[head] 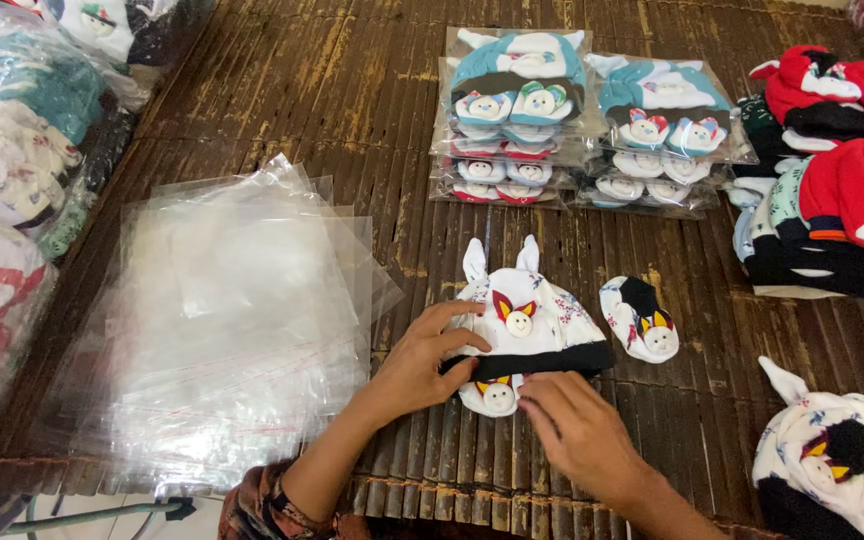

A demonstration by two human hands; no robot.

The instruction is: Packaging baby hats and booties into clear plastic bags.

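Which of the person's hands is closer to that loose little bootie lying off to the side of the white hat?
The right hand. It sits just below and left of the bootie, apart from it. The left hand is farther, across the white hat, resting on the hat's left edge.

hat (532, 325) on mat (352, 90), centre | bootie (497, 397) just before hat, under its brim | second bootie (642, 320) just right of hat | bag pile (242, 320) left of hat | packed stacks (582, 120) behind hat | loose hats (832, 170) far right | left hand (422, 365) on hat | right hand (577, 430) before it
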